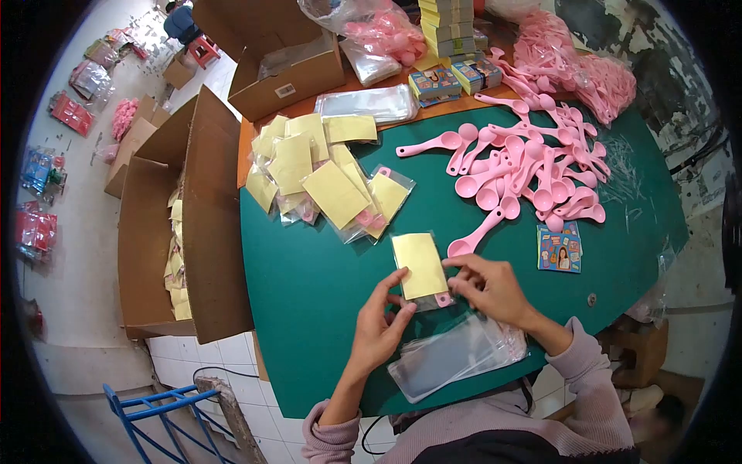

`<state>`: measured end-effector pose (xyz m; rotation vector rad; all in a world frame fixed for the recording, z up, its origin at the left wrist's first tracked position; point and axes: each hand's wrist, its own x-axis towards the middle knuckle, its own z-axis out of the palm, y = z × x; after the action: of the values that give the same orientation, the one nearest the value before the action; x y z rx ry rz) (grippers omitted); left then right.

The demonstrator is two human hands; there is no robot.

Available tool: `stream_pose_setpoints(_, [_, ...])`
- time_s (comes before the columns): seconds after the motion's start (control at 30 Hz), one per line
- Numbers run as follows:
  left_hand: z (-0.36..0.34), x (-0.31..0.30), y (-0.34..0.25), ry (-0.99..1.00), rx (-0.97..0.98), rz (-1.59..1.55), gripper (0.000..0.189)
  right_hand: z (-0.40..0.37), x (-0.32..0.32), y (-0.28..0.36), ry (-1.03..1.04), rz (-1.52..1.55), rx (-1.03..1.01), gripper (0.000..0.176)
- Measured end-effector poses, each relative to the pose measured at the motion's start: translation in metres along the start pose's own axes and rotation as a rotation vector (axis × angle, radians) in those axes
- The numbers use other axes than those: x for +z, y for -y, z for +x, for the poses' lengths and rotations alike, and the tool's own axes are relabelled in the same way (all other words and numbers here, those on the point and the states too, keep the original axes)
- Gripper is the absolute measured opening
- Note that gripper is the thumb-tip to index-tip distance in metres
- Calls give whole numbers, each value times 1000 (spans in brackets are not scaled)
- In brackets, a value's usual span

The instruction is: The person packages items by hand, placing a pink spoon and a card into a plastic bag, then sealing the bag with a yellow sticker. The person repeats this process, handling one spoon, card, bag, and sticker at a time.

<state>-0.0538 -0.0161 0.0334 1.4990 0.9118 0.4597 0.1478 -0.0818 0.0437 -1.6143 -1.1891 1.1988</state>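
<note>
A clear plastic packet (433,302) with a yellow card (420,265) in it sits between my hands, and a bit of pink plastic shows at its lower corner. My left hand (379,325) grips the packet's left side with thumb and fingers. At the right edge, my right hand (495,290) has its fingers bent in a pinch on the packet. Below lies a fan of flat clear plastic bags (448,363). A pink measuring spoon (483,232), double-ended, lies just beyond my right hand, beside a large heap of the same spoons (533,166).
Filled packets with yellow cards (336,193) are piled at the left of the green table (309,332). Small printed cards (559,249) lie at right. Card stacks (448,31) and bagged spoons (556,54) stand behind. A cardboard box (220,224) adjoins the left edge.
</note>
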Motion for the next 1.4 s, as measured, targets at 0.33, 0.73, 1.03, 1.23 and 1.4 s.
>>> stream_pose_setpoints(0.33, [8,12,-30,-13,424,669,31,11,-50,-25,-332,-998,-491,22])
stream_pose_setpoints(0.73, [10,25,-18,354,-22,178,15,-9,-58,7,-324,-214,-348,12])
stream_pose_setpoints(1.03, [19,14,0,355,-108,-482,19,-6,-53,-4,-321,19,-362,11])
stream_pose_setpoints(1.23, [20,15,-2,211,-122,-460,28,-9,-37,2,-264,58,-347,11])
stream_pose_setpoints(1.4, [21,14,-1,144,-143,-333,32,-11,-34,3,-197,16,-324,11])
